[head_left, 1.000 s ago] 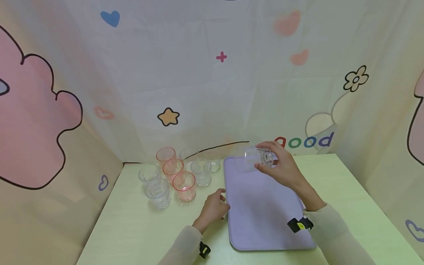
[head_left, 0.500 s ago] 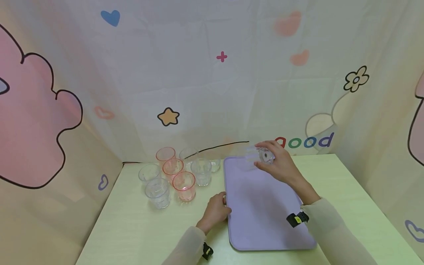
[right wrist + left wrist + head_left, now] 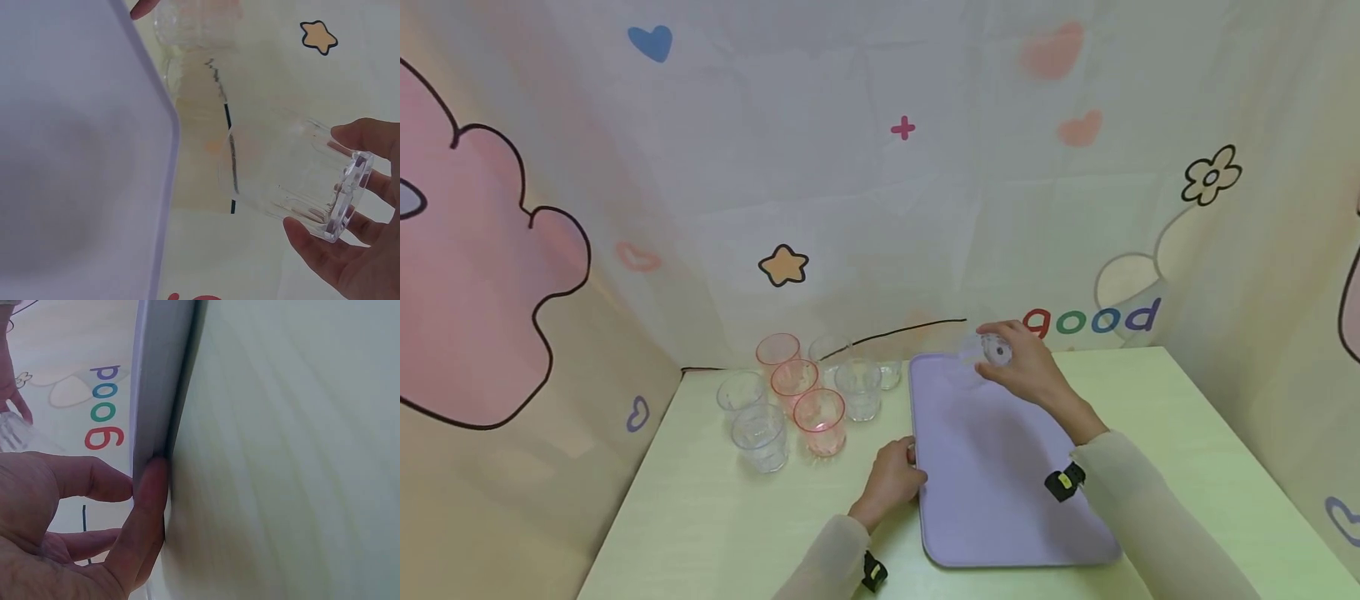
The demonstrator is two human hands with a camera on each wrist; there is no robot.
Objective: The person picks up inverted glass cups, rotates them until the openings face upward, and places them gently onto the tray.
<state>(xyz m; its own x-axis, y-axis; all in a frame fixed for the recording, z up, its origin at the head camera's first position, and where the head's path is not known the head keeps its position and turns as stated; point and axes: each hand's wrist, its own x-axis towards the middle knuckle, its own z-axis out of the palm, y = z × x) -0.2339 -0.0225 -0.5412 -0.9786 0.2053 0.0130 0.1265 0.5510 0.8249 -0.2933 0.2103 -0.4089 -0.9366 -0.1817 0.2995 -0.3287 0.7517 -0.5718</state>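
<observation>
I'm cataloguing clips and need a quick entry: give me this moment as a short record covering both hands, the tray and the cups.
Right hand: grips a clear cup near its base
Held cup position: off the table, tipped on its side, mouth away from the palm
Left hand: pinches the tray by its left edge
Tray colour: purple
Pink cups: three, upright, left of the tray
Other clear cups: at least four upright, beside the pink ones
</observation>
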